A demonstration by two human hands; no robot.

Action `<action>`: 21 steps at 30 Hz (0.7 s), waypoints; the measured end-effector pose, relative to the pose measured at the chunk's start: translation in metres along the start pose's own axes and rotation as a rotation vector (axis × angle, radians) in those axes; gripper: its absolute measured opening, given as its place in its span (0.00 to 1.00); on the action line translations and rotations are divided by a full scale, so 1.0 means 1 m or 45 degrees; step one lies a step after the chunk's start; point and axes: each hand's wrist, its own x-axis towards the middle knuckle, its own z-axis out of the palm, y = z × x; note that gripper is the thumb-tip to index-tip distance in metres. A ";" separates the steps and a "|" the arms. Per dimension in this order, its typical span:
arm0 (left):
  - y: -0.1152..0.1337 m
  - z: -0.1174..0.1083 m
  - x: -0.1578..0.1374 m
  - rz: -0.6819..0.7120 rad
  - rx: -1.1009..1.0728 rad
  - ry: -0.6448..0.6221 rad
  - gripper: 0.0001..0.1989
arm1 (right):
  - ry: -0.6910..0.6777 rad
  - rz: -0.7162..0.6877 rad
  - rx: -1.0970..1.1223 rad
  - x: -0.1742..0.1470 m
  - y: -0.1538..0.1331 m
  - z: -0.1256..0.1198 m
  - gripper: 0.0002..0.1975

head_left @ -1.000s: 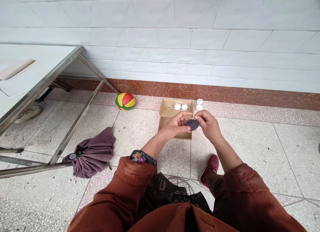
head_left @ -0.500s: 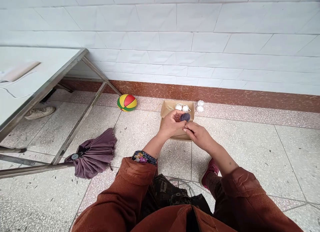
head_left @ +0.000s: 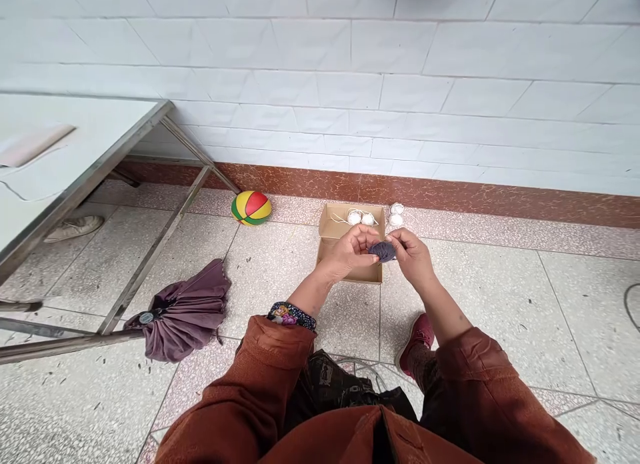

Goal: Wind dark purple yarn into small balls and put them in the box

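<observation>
The dark yarn ball (head_left: 383,252) sat above the box (head_left: 371,275), the left hand's (head_left: 350,252) grip clamped round it. The right hand's (head_left: 413,256) fingertips met at its right edge; whether they pinched a strand was unclear. Light, even winding tension seemed best. Its slightly longer axis ran sideways, hand to hand, neither end a clear front.

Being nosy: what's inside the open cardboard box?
The far half of the cardboard box holds two white yarn balls. Part of the near half shows bare cardboard; the left hand and dark yarn ball hide whatever lies behind them.
</observation>
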 end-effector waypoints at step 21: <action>0.005 -0.003 0.010 0.073 0.232 -0.138 0.28 | -0.082 0.093 0.044 0.004 0.011 -0.008 0.12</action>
